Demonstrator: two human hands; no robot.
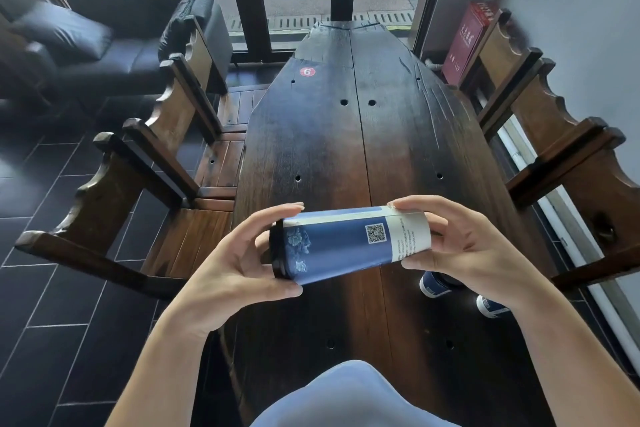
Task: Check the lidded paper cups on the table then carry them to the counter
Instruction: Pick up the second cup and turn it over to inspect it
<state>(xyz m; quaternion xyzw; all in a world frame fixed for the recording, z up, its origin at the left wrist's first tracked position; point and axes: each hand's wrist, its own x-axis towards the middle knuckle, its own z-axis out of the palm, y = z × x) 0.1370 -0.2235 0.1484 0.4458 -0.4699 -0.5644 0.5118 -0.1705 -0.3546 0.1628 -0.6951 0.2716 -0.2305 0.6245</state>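
Note:
A tall blue and white paper cup [346, 243] with a black lid lies sideways in the air above the dark wooden table [339, 135]. Its lid points left. My left hand [239, 263] grips the lid end and my right hand [464, 246] grips the base end. A QR code shows on the cup's side. Two more blue lidded cups stand on the table under my right hand, one [434, 284] mostly hidden by the hand, the other [490, 307] just to its right by my wrist.
Heavy wooden chairs flank the table, one on the left [138, 191], another on the right [568, 163]. A red number sticker [307, 72] marks the far tabletop. A black sofa [114, 38] sits at the far left, and a red box [465, 42] by the window.

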